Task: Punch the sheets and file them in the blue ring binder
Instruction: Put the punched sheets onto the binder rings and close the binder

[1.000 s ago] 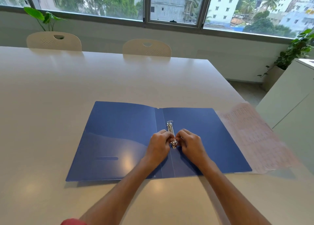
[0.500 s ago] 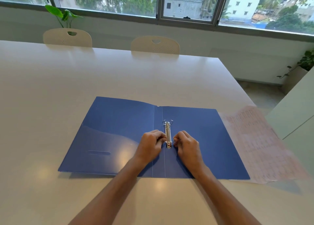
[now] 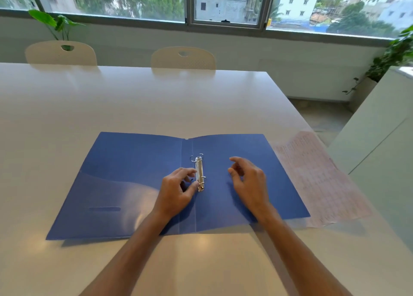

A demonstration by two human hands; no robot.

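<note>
The blue ring binder (image 3: 143, 179) lay open and flat on the white table (image 3: 134, 99), its spine running from twelve to six o'clock. The ring mechanism (image 3: 199, 172) sat on the spine near the middle. Its two rings appeared sprung apart, though blur made this uncertain. The left hand (image 3: 176, 190) rested at nine o'clock of the mechanism, fingers loosely curled and the thumb tip touching its near end; whether it truly pinched the metal could not be told. The right hand (image 3: 250, 179) hovered at three o'clock of the mechanism, well clear of it, fingers relaxed and holding nothing. The two hands were apart.

Step in hand, as judged: preparing the rings to receive paper. The pink printed sheets (image 3: 317, 179) lay at three o'clock of the binder, their left edge tucked under its right cover and their far corner overhanging the table edge. No punch was in view, and whether the sheets already bore holes could not be seen. The next move would call for the right hand to reach toward three o'clock and take up the sheets.

Count: one binder, one mechanism with two rings, one stack of sheets (number unreadable), two chairs (image 3: 183, 57) at twelve o'clock, two potted plants (image 3: 55, 24).
</note>
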